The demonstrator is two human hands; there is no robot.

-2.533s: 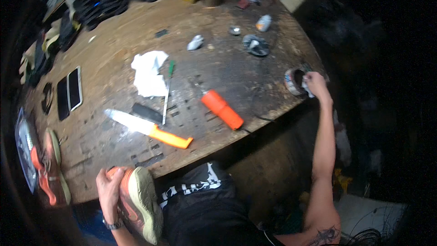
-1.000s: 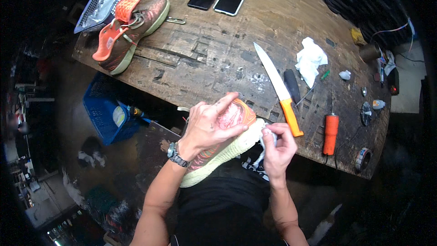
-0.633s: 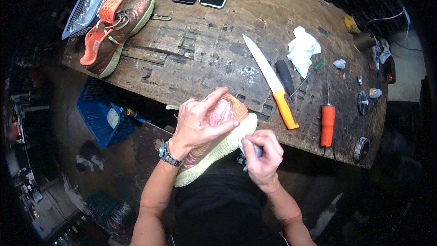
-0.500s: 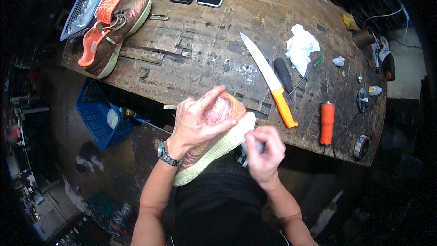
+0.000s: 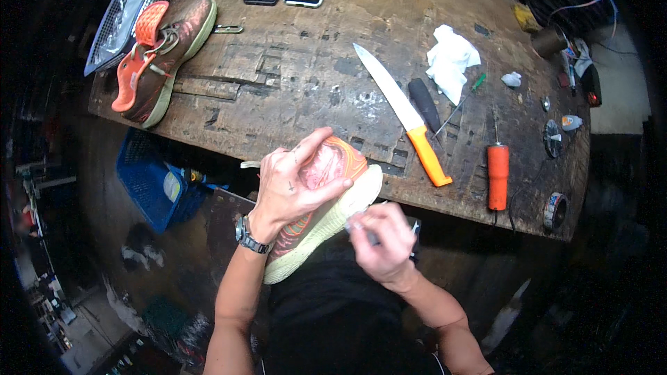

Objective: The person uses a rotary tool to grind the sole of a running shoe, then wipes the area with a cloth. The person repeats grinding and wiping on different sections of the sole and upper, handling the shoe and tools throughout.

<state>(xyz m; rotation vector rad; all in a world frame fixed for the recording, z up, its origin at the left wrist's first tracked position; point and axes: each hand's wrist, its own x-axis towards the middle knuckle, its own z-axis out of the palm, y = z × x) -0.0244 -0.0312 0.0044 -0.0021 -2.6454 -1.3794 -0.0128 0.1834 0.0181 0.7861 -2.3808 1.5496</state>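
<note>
My left grip [image 5: 288,186] holds the shoe [image 5: 325,223], my right grip [image 5: 386,242] pinches a rag [image 5: 350,224], and pushing too hard could make the shoe slip

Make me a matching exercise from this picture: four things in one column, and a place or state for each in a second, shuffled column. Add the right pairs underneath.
Things
1. left hand
2. right hand
3. long knife
4. bright blue basket

Places and states
A. below the edge of the wooden table
B. gripping the shoe by its patterned upper
C. lying flat, orange handle nearer the person
D. pinching a pale wad beside the sole

Right pairs: 1-B, 2-D, 3-C, 4-A
</note>
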